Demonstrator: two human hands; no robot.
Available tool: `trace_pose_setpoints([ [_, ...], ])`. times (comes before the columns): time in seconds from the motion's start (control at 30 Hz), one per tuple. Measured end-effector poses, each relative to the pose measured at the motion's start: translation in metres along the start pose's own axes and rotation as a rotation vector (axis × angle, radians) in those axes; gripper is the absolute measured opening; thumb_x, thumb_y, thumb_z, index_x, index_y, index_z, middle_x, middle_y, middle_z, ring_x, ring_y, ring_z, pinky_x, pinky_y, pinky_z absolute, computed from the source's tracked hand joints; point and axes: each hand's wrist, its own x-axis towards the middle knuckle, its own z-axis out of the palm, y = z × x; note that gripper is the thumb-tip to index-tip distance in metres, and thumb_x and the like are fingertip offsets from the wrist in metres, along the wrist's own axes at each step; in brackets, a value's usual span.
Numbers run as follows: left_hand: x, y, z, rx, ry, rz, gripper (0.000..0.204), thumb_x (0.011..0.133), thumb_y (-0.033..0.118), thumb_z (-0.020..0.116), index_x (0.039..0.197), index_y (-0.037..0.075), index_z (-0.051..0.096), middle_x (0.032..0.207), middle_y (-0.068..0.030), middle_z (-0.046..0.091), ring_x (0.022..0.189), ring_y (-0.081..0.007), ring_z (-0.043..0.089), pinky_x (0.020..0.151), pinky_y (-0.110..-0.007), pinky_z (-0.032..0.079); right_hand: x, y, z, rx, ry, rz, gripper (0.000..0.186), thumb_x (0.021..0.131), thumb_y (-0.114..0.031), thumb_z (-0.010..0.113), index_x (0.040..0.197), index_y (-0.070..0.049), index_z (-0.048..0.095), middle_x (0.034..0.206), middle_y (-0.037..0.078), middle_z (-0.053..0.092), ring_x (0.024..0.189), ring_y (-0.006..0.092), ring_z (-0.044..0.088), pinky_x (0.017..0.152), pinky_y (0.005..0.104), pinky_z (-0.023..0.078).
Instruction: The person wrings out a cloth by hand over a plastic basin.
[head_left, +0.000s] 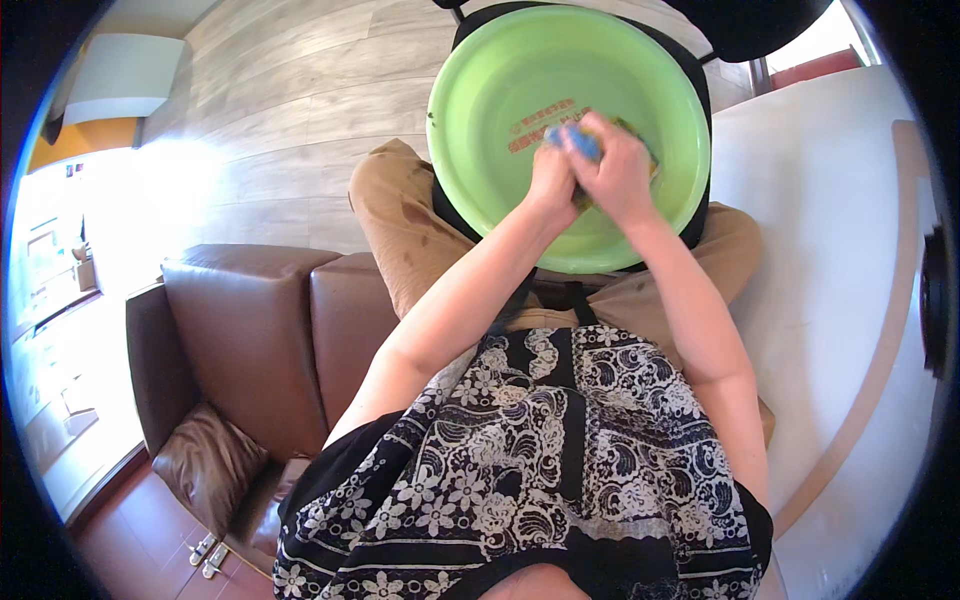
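Observation:
My left hand (553, 175) and my right hand (620, 172) are pressed together inside a large, round, light green plastic basin (470, 90). Between them is a bunched cloth (582, 143), blue where it shows at the top. Darker, yellow-green patches stick out beside my right hand and below the fingers, seemingly part of the same bundle. Both hands are closed around it, and their fingers are slightly blurred. Faint red print marks the basin's bottom, just left of the hands.
The basin stands on a black seat (700, 100) in front of my knees. To the left is a brown leather sofa (250, 320) with a brown cushion (210, 455). A white tabletop (800, 250) runs along the right. Light wood flooring (290, 120) lies at the far left.

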Motion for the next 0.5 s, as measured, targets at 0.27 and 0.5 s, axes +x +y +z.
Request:
trace_pose_setpoints([
  [0.27,0.024,-0.007,-0.043,-0.105,-0.197,-0.065,0.025,0.096,0.028,0.037,0.101,0.01,0.054,0.089,-0.0055,0.059,0.078,-0.0172,0.059,0.064,-0.034,0.049,-0.011,-0.036,0.013,0.069,0.03,-0.129,0.027,0.083,-0.027,0.061,0.095,-0.003,0.063,0.083,0.021,0.063,0.075,0.0367,0.061,0.064,0.0396,0.048],
  [0.5,-0.016,0.014,0.0,0.2,0.006,0.038,0.037,0.094,0.036,0.045,0.109,0.003,0.053,0.095,-0.0065,0.06,0.083,-0.016,0.057,0.073,-0.03,0.048,0.008,0.037,0.014,-0.041,0.029,0.268,0.035,0.085,-0.035,0.057,0.099,-0.003,0.062,0.087,0.022,0.063,0.079,0.0373,0.061,0.067,0.0412,0.049],
])
